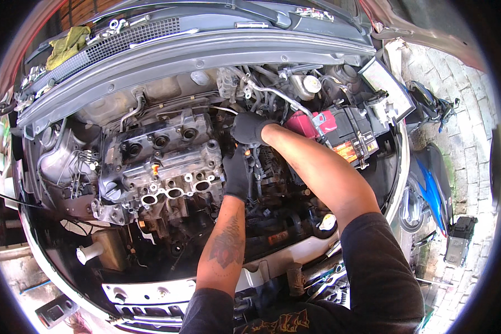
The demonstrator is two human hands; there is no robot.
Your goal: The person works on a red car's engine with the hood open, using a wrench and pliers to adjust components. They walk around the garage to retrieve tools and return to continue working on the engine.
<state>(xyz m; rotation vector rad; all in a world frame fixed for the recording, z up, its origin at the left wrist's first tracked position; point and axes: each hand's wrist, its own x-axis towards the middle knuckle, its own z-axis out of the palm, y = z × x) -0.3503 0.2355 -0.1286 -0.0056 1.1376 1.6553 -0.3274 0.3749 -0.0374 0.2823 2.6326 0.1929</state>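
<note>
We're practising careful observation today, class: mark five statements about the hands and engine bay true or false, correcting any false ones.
1. The right hand is higher in the picture than the left hand. True.
2. The left hand is bare. False: it is gloved.
3. The battery sits to the right of the engine in the picture. True.
4. The cloth at upper left is red. False: it is yellowish.
5. Both forearms are fully sleeved. False: both forearms are bare.
</note>
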